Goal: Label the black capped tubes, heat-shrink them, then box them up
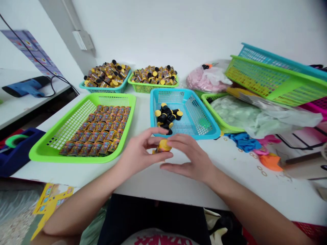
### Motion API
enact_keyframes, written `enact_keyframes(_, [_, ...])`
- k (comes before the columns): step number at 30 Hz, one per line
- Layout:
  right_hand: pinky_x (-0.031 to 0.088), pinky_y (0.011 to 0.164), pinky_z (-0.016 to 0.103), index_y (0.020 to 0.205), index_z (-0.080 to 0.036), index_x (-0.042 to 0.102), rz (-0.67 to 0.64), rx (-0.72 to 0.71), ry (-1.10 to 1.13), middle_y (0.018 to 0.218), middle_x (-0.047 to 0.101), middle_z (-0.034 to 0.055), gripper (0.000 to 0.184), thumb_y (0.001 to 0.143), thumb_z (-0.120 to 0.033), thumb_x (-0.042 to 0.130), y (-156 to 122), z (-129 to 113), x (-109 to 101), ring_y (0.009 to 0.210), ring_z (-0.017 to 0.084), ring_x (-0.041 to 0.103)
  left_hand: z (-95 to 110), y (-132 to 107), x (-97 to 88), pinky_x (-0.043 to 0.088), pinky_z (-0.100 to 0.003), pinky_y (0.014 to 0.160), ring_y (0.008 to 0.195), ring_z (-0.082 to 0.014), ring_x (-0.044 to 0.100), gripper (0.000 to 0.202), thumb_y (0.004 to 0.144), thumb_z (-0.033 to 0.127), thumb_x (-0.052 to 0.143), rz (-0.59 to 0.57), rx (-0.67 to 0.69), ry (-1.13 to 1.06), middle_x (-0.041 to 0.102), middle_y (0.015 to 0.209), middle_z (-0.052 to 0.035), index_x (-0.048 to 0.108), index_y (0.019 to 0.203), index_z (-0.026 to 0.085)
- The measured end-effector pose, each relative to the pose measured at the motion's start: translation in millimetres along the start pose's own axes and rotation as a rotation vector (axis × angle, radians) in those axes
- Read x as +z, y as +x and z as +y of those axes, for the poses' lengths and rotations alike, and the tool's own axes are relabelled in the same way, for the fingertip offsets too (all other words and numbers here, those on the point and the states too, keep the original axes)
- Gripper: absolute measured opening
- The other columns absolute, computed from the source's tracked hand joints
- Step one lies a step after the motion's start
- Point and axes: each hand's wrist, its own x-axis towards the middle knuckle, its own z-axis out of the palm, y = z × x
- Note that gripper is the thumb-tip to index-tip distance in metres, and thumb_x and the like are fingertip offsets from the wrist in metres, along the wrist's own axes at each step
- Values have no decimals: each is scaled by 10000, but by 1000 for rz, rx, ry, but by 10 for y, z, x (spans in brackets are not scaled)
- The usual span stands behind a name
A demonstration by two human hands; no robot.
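In the middle, over the table's front part, my left hand (138, 151) pinches a small tub with a yellow lid (165, 145) between thumb and fingers. My right hand (195, 156) is beside it, thumb and fingers apart, the fingertips close to or touching the lid. Just beyond is a blue basket (204, 117) with a pile of small black tubs with yellow lids (167, 117). To the left, a green basket (38, 154) carries rows of small tubs in printed wraps (98, 127).
At the back, a blue basket (109, 90) and a green basket (153, 89) are heaped with wrapped tubs. Stacked baskets (273, 81) and plastic bags (240, 109) crowd the right. Balloons (245, 141) lie near them. A tape dispenser (22, 153) and heat gun (27, 86) are left.
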Motion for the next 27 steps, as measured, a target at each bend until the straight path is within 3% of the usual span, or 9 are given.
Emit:
enact_keyframes(3, [556,914,446,1250,-235,569,-91,340,15,1212,651,113,380,927,-434,582,231,309,-104,1111,262,633,182,-119,-310,570,-283,793,911,-195,712,241,768,345,776,65,13,378,758,1032,-55,712,950,200])
enact_keyframes(5, [548,893,439,1185,-200,624,-325,586,-62,1152,682,120,324,932,-389,550,421,591,-106,1029,263,662,281,-126,-582,564,-292,782,854,-189,708,217,775,382,760,121,-3,514,761,998,-49,727,892,203])
enact_keyframes(8, [529,900,408,1207,-203,659,-874,661,-43,1168,703,111,417,823,-365,686,635,941,27,1032,291,670,366,48,-1017,561,-302,735,770,-188,697,273,737,456,764,221,-55,621,765,951,-41,730,867,218])
enact_keyframes(9, [529,889,387,1179,-218,685,-978,648,-11,1156,716,95,401,800,-346,708,673,1012,96,1021,287,677,376,150,-1156,559,-310,737,771,-196,697,287,723,478,763,253,-64,666,766,952,-42,734,854,225])
enact_keyframes(11, [530,866,366,1069,-230,741,-1049,626,31,1101,743,80,298,781,-304,718,708,1080,231,984,281,690,372,395,-1416,553,-329,760,788,-215,698,294,710,500,751,318,-79,799,768,951,-44,742,831,232])
enact_keyframes(14, [531,834,373,921,-211,772,-1027,618,35,1006,763,90,176,773,-283,709,719,1061,326,922,283,697,303,784,-1740,537,-323,773,783,-220,693,285,740,463,701,373,-184,1025,766,841,-33,751,895,229])
enact_keyframes(17, [547,703,346,958,-201,757,-960,679,47,897,758,80,263,849,-398,621,728,972,209,748,230,695,157,1091,-1962,517,-294,748,740,-201,679,293,765,412,665,330,-337,1130,751,753,-31,751,945,197])
enact_keyframes(23, [571,688,349,1087,-246,701,-454,792,296,915,706,41,401,861,-565,608,544,717,-260,730,184,672,-185,1231,-2140,473,-296,702,644,-210,620,198,671,353,752,232,-504,1273,662,543,-19,752,733,165])
enact_keyframes(27, [620,730,370,1060,-243,668,-65,898,688,997,675,29,365,856,-545,653,297,605,-356,757,160,683,-214,1172,-2151,475,-304,755,761,-248,664,256,702,373,753,163,-533,1315,735,700,-52,767,860,171])
